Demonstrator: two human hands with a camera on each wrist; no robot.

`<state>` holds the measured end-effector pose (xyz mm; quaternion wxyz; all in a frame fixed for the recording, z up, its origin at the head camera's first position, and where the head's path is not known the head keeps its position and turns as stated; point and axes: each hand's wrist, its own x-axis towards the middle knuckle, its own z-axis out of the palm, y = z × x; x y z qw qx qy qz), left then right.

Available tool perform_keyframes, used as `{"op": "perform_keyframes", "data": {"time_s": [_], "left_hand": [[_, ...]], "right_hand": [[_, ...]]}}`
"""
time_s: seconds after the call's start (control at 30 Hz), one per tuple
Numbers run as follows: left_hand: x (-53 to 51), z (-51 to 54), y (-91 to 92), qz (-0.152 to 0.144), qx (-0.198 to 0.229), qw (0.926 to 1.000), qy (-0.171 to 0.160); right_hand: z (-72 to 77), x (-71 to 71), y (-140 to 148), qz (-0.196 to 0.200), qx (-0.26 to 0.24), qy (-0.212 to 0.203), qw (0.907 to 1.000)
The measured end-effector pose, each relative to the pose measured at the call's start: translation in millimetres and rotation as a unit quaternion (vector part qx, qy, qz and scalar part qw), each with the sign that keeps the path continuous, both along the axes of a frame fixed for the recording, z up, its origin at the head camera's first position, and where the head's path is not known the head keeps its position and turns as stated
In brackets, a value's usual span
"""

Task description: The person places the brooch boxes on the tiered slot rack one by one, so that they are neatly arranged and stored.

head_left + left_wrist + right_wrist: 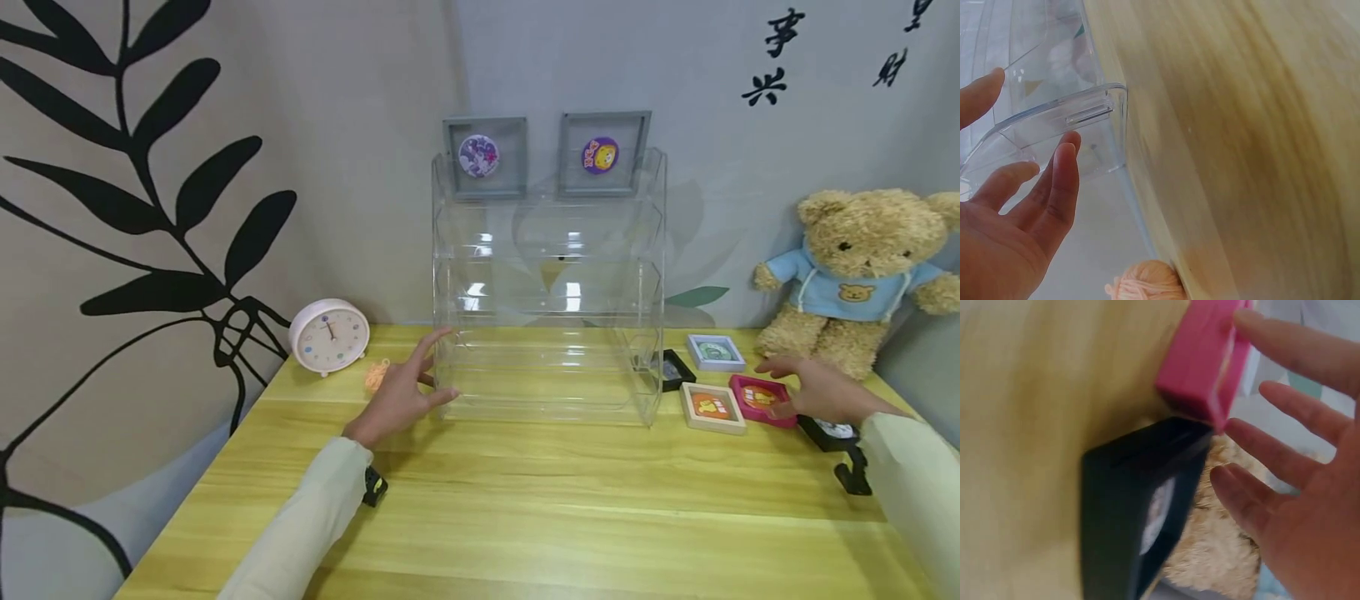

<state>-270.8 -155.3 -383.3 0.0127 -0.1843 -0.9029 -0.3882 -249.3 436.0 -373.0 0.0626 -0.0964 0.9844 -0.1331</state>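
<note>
A clear acrylic tiered rack stands upright against the back wall. At its left side is my left hand, fingers and thumb spread on either side of the side panel; whether they touch it I cannot tell. Over on the right, my right hand hovers by a pink frame with fingers spread. A fingertip overlaps the pink frame's edge in the right wrist view, contact unclear. Just beside it lies a black frame, partly hidden by the right hand and wrist.
Two grey frames with round badges stand on the rack's top tier. A beige frame, a pale blue frame and another black frame lie right of it. A teddy bear, alarm clock and peach yarn ball flank it.
</note>
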Motion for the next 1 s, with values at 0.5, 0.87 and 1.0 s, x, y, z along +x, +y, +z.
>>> {"op": "perform_keyframes", "data": {"time_s": [0.5, 0.87, 1.0], "left_hand": [[-0.6, -0.8, 0.6, -0.002, -0.002, 1.0, 0.005], [-1.1, 0.3, 1.0, -0.001, -0.002, 1.0, -0.002], [-1.1, -1.2, 1.2, 0.0, 0.003, 1.0, 0.001]], "right_hand": [[-14.2, 0.6, 9, -0.013, -0.005, 0.007, 0.9999], [-6.6, 5.9, 10, -0.017, -0.068, 0.055, 0.996], [-3.5, 10.7, 9, -0.038, -0.193, -0.002, 0.9805]]}}
